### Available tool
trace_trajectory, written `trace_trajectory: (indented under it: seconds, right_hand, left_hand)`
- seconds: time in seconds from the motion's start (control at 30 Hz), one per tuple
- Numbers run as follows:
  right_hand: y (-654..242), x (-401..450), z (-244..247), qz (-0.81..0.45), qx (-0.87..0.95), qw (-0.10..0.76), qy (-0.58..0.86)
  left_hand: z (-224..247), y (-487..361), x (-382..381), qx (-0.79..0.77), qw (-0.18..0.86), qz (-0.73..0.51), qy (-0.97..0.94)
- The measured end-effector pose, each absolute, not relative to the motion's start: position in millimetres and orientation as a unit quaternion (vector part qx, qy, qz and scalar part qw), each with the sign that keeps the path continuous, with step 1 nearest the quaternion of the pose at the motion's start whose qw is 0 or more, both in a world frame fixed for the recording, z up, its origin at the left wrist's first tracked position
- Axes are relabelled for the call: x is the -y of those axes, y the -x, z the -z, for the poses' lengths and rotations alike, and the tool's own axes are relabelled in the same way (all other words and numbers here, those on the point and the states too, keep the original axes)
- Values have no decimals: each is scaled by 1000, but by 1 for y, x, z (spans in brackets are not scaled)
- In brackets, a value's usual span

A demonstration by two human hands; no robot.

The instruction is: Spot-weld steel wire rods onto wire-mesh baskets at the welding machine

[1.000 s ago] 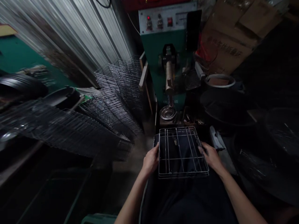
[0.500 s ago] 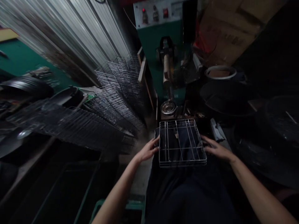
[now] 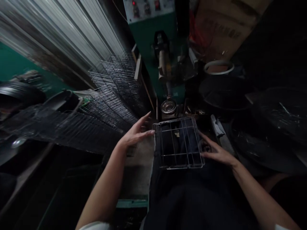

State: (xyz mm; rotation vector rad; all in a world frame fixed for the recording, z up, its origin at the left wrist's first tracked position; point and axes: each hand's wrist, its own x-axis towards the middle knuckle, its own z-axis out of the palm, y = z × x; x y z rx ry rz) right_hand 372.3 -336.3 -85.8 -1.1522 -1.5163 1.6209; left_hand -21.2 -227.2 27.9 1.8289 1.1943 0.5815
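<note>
A rectangular wire rack (image 3: 181, 155), with several parallel wires at its edges, lies over my lap on dark clothing. At its left side is my left hand (image 3: 137, 131), open, with fingers spread away from the frame and the thumb tip at or very near the upper left edge; contact is hard to tell. My right hand (image 3: 217, 152) grips the rack's right side, its thumb at the lower right and its fingers farther up along the edge. Beyond the rack stands a green machine (image 3: 153, 35) with a round metal piece (image 3: 168, 106) below its arm.
Wire grids (image 3: 115, 86) lean in stacks at the left against corrugated metal sheeting (image 3: 79, 28). Dark round pans (image 3: 21, 94) lie far left. Large dark basins (image 3: 266, 140) holding small metal pieces fill the right, near a cardboard box (image 3: 230, 25).
My left hand has come off the rack's left side, moving up and left with its fingers spreading. The rack has turned slightly, and the whole view has shifted.
</note>
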Motion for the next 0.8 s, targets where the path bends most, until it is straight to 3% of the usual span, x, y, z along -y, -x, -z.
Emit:
trace_trajectory:
  seconds: [0.13,0.27,0.47,0.53,0.7,0.8]
  right_hand:
    - [-360,362,68,-541,631,331,446]
    - [-351,383,68,-472,696,339,421]
    - [-338,391,71,-396,731,382,403]
    - [-336,387,63,-347,749,399,399]
    - [-364,363,42,-216,732,438,475]
    - [-417,354,55,-168,637,462,593]
  left_hand:
    - [-83,-21,216,-343,387,-107,-849]
    - [-95,-53,211,-299,386,14,-872]
    - [-110,-58,244,-288,349,-12,-892]
    - [-123,-60,259,-299,282,-48,-910]
    - [-143,-71,272,-377,-30,-122,-918]
    - [-125,-76,267,-366,-115,-142,-913]
